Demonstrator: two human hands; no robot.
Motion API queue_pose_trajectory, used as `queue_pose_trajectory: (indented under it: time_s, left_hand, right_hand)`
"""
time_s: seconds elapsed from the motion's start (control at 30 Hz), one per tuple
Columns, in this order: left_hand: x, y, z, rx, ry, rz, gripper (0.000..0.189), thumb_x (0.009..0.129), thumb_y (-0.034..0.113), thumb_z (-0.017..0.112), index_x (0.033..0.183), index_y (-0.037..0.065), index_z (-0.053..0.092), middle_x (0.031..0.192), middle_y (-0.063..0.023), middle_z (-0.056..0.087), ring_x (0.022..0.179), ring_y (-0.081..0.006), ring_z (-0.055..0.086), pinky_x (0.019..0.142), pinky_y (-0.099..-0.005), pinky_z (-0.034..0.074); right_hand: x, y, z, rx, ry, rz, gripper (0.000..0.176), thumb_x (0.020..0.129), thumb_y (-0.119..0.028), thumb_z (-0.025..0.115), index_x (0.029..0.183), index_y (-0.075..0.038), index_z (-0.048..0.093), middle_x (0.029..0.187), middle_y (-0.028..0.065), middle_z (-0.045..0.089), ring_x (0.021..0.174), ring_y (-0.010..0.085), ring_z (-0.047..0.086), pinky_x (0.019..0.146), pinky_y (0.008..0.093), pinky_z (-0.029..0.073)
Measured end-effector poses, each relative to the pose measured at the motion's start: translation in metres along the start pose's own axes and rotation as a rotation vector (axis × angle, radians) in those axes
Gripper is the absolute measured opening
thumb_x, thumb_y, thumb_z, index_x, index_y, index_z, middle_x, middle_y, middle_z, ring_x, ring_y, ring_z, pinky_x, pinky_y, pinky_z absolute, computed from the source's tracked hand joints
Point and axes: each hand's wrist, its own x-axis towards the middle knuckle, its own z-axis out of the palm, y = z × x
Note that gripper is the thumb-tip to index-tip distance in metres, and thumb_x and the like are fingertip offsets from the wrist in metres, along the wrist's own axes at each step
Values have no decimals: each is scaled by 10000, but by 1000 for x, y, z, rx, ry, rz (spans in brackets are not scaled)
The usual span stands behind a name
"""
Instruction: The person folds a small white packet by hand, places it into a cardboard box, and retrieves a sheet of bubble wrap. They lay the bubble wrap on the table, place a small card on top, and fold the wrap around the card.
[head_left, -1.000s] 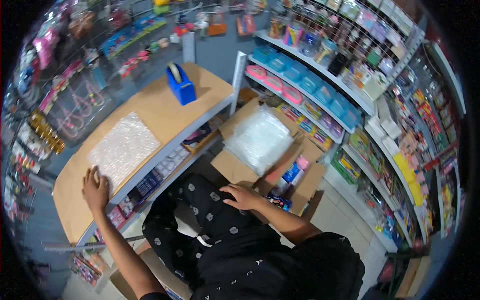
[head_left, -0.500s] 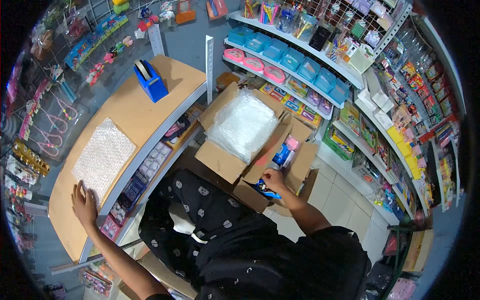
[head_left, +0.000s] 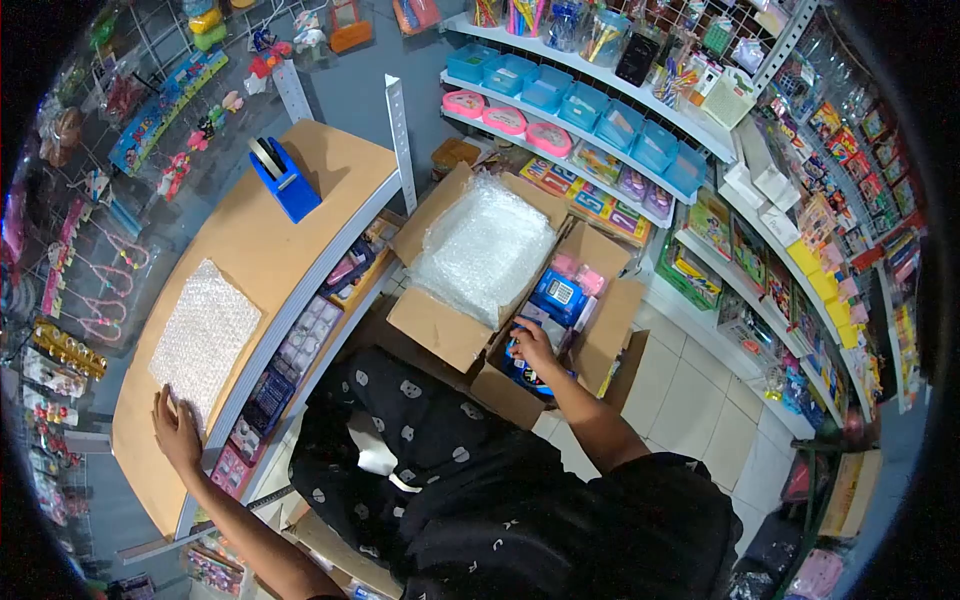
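My left hand (head_left: pixel 177 430) rests with spread fingers on the wooden shelf top (head_left: pixel 335 160), at the lower edge of a sheet of bubble wrap (head_left: pixel 205 335). Over the open cardboard box (head_left: pixel 612 325) is my right hand (head_left: pixel 532 345), its fingers apart above blue packaged goods, with nothing seen in them. Beyond it in that box lies a blue item with a keypad-like white panel (head_left: pixel 560 293), beside pink pieces (head_left: pixel 590 280). The exact kind of the goods under my fingers cannot be made out.
A second open carton (head_left: pixel 440 335) holds a bubble-wrapped bundle (head_left: pixel 485 245). A blue tape dispenser (head_left: pixel 285 180) stands on the shelf top. Shelves with blue bins (head_left: pixel 585 105) and pink cases (head_left: pixel 503 120) line the back. A metal post (head_left: pixel 400 140) rises at the shelf's corner.
My right hand has lifted slightly toward the far left side of the box, its fingers opening from a closed pose. More of the blue goods shows. My left hand stays by the bubble wrap.
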Motion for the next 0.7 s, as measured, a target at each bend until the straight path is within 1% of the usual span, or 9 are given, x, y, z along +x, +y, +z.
queue_pose_trajectory:
  time_s: [0.03, 0.07, 0.17, 0.23, 0.27, 0.33, 0.5, 0.53, 0.7]
  left_hand:
    - [1, 1, 0, 12, 8, 9, 480, 1005, 320, 616, 1474, 220, 601, 1564, -133, 537, 1448, -349, 485, 1222, -523, 301]
    - [1, 2, 1, 34, 12, 10, 476, 1005, 312, 615, 1469, 207, 605, 1561, -145, 535, 1449, -355, 483, 1224, -520, 304]
    - [-3, 15, -5, 44, 15, 11, 468, 1003, 288, 615, 1456, 169, 615, 1554, -180, 532, 1454, -376, 474, 1230, -509, 308]
    - [-4, 18, -7, -42, -1, 12, 468, 1002, 273, 617, 1451, 143, 617, 1547, -203, 529, 1460, -393, 463, 1237, -498, 304]
    - [-5, 20, -8, -24, 3, 19, 465, 1009, 262, 616, 1452, 119, 612, 1534, -211, 538, 1447, -386, 481, 1221, -479, 331]
    - [-6, 27, -11, 11, 11, 33, 459, 1025, 239, 614, 1452, 71, 602, 1509, -226, 555, 1422, -372, 515, 1188, -443, 383]
    - [-5, 24, -8, 19, 0, 0, 469, 998, 265, 620, 1454, 157, 612, 1560, -179, 525, 1475, -413, 438, 1226, -521, 305]
    - [-6, 23, -8, 24, -1, -10, 470, 999, 268, 619, 1458, 169, 609, 1567, -168, 522, 1481, -413, 430, 1221, -534, 304]
    - [-7, 20, -6, -9, 10, -34, 485, 987, 270, 622, 1467, 204, 595, 1598, -129, 502, 1506, -407, 397, 1217, -590, 272]
  right_hand:
    - [0, 1, -3, 21, -11, 0, 449, 1050, -125, 561, 1495, -82, 515, 1101, 79, 656, 749, 150, 682, 641, 294, 572]
    - [0, 4, -5, 12, 50, -26, 377, 1017, -97, 591, 1393, -69, 601, 1058, 74, 662, 749, 156, 679, 635, 295, 563]
    - [37, 40, -30, -206, 241, -171, 302, 961, -94, 663, 1261, -62, 681, 1003, 77, 691, 793, 189, 686, 703, 328, 569]
    - [48, 41, -40, -435, 494, -370, 228, 912, -95, 715, 1138, -66, 726, 959, 81, 721, 849, 215, 691, 791, 351, 558]
    - [69, 55, -50, -491, 582, -311, 230, 901, -139, 758, 1117, -64, 734, 975, 86, 742, 901, 224, 689, 853, 360, 542]
    - [88, 67, -59, -322, 632, -216, 243, 891, -169, 785, 1102, -59, 735, 974, 82, 742, 905, 219, 687, 847, 354, 541]
    - [155, 130, -87, -194, 563, -52, 477, 867, -304, 831, 1235, -38, 684, 1140, 147, 725, 1007, 263, 681, 895, 387, 545]
    - [91, 52, -61, -374, 545, 76, 579, 895, -436, 778, 1298, -39, 655, 1228, 173, 703, 1081, 322, 670, 934, 449, 543]
    - [163, 141, -70, 41, 508, 19, 630, 926, -537, 696, 1337, -62, 644, 1251, 169, 700, 1112, 367, 661, 979, 498, 523]
